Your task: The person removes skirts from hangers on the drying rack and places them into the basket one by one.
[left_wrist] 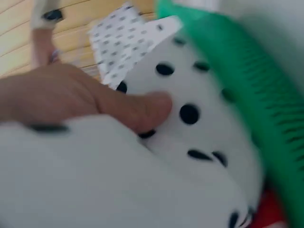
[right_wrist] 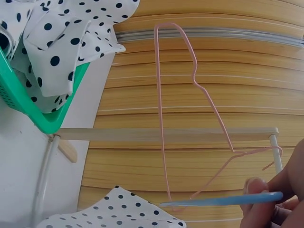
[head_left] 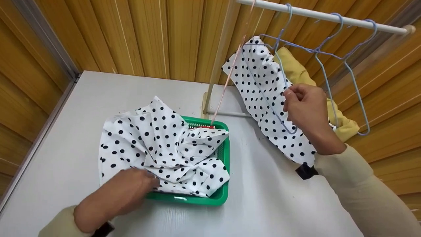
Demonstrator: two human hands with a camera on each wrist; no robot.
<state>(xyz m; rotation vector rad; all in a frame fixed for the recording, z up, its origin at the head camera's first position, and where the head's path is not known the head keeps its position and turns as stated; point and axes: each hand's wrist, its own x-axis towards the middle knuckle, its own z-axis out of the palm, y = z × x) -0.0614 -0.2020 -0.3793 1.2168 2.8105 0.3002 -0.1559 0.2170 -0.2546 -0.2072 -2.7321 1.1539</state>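
A white cloth with black dots (head_left: 161, 141) lies heaped over a green basket (head_left: 223, 194) and spills past its left side. At its lower edge is my left hand (head_left: 123, 189); the left wrist view shows the thumb (left_wrist: 147, 111) lying on the cloth (left_wrist: 166, 90), with a fold hiding the other fingers. My right hand (head_left: 307, 112) pinches the side of a blue hanger (head_left: 283, 70) on the rail, seen as a blue bar (right_wrist: 223, 200) in the right wrist view. Another dotted cloth (head_left: 263, 89) hangs beside that hand.
A white rail (head_left: 315, 13) runs across the upper right, carrying more blue hangers (head_left: 324, 72). Behind them hangs a yellow cloth (head_left: 296, 67). A pink hanger (head_left: 233, 64) hangs near the rack's left post (head_left: 222, 49). Wood-patterned walls (head_left: 184, 39) stand behind the white table (head_left: 263, 197).
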